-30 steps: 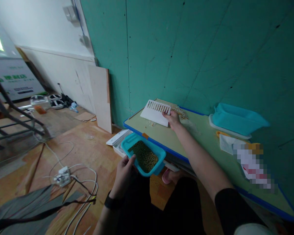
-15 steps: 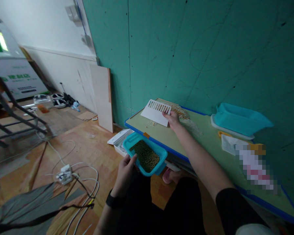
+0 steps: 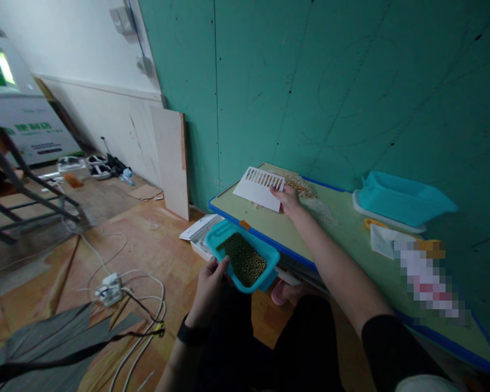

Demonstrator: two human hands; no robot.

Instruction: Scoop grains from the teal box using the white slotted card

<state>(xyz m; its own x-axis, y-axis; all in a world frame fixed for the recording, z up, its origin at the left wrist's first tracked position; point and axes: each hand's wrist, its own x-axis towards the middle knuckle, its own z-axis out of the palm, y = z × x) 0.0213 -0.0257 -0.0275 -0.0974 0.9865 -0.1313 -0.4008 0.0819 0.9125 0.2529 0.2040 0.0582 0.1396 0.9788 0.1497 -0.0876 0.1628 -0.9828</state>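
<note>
My left hand (image 3: 212,280) grips the near rim of a blue plastic tray (image 3: 271,256), just below the table's front edge. Green beans (image 3: 236,247) and paler yellowish beans (image 3: 253,268) lie inside it, the pale ones toward the right end. In my right hand (image 3: 286,199) is a white flat scraper (image 3: 253,190) with a row of slots along its top, its lower edge at the tabletop. Behind that hand, a heap of beans and grains (image 3: 304,189) is spread on the table, and a few small bits (image 3: 253,207) lie just in front of the scraper.
The pale table (image 3: 343,239) has a blue edge and stands against a green wall. On its right are a blue basin (image 3: 404,198), a white packet (image 3: 386,239) and a blurred-out item. An open white box (image 3: 200,231) is behind the tray. Cables and a power strip (image 3: 109,289) lie on the floor.
Almost nothing differs. The camera view has shifted very slightly; both hands keep their holds on the tray and the scraper.
</note>
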